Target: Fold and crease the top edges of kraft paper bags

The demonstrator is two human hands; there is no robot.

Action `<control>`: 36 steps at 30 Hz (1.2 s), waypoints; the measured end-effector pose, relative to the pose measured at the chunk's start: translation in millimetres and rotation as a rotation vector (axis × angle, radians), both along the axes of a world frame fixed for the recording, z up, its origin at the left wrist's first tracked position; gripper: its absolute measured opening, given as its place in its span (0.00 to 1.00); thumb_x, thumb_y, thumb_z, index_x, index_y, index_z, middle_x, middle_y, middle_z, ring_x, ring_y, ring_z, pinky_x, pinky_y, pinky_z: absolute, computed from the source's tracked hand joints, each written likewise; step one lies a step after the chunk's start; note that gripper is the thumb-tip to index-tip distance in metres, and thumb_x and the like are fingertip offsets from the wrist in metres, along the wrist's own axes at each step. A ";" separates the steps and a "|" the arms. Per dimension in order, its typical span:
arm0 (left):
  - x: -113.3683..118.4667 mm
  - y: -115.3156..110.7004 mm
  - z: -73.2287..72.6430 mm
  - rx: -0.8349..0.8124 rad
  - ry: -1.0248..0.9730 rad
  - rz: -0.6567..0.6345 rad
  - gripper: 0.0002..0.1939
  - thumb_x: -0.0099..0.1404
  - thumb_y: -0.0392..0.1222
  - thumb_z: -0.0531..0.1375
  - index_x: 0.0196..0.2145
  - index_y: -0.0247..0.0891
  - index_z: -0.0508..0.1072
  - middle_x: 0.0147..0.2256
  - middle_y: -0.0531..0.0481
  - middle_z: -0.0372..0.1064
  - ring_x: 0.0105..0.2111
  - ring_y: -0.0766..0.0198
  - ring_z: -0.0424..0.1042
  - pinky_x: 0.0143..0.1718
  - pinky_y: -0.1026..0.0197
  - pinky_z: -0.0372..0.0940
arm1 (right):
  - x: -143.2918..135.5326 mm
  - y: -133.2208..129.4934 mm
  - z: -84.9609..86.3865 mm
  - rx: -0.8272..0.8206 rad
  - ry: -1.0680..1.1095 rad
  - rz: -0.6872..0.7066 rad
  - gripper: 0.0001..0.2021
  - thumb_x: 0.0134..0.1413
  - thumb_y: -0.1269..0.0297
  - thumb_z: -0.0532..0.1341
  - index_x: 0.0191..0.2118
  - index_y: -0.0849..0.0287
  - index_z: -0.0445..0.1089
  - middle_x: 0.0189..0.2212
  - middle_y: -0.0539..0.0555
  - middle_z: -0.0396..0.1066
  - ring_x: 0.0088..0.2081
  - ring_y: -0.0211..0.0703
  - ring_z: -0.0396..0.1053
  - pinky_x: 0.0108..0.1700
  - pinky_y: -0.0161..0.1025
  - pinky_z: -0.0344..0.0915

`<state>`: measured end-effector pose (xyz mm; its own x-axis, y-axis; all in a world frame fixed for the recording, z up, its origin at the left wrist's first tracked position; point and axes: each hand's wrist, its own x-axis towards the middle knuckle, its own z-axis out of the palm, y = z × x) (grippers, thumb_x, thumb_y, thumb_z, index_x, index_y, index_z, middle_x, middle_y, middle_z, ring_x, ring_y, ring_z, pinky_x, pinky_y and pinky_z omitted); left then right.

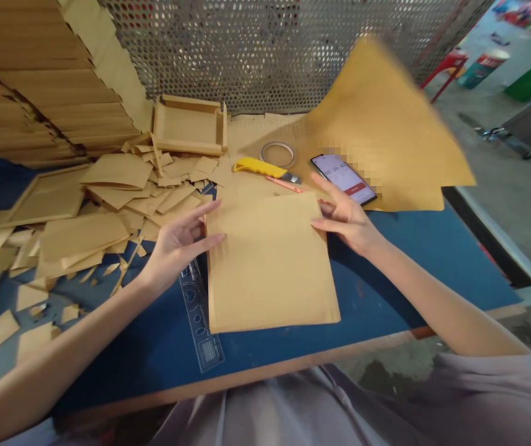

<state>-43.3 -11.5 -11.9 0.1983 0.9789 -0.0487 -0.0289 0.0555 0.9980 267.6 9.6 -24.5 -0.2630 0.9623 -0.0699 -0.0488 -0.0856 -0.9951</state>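
Observation:
A tan rectangular cardboard piece [270, 266] lies between my hands near the front of the blue table. My left hand [184, 238] grips its upper left edge, thumb on top. On the upper right edge, my right hand [344, 217] has its thumb on the face and its index finger stretched toward a phone [344, 179]. Partly under the cardboard's left side is a clear ruler [203, 328]. Beyond the cardboard lie a yellow cutter [260, 166], a thin pink tool [284, 184] and a ring of tape [277, 153].
Cardboard scraps [84, 235] cover the left side. An open shallow cardboard box [190, 127] stands at the back, beside stacked cardboard [38, 74]. A large curved brown sheet [395, 130] rises at the back right. Perforated metal mesh [247, 49] stands behind the table.

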 end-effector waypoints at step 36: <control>6.6 -9.9 5.5 -0.055 0.077 0.011 0.22 0.54 0.41 0.72 0.47 0.40 0.78 0.51 0.45 0.74 0.51 0.53 0.73 0.54 0.56 0.68 | -11.2 -10.3 -0.8 0.077 -0.152 -0.130 0.16 0.43 0.58 0.73 0.41 0.52 0.80 0.35 0.52 0.80 0.37 0.45 0.76 0.43 0.44 0.75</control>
<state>-36.7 -21.4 -6.4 0.1812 0.9765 -0.1167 0.0466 0.1100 0.9928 256.4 -0.7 -25.3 -0.1282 0.9914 -0.0246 0.0965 -0.0122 -0.9953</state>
